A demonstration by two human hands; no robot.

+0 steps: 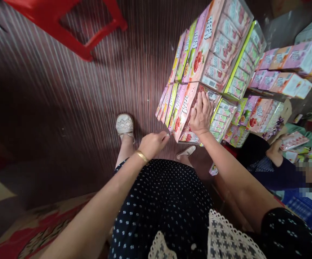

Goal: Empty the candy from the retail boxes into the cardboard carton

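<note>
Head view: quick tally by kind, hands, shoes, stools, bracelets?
Hands: 2, left hand pinching a small thing I cannot make out at the pink pack's corner, right hand flat on the pink pack
Shoes: 2, white shoe, second shoe
Red stool: 1
Gold bracelet: 1
Total: 6

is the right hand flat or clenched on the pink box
Flat: the right hand lies palm down, fingers spread, on the pink box.

Pink shrink-wrapped carton pack [184, 108] stands in stacked rows.
</note>
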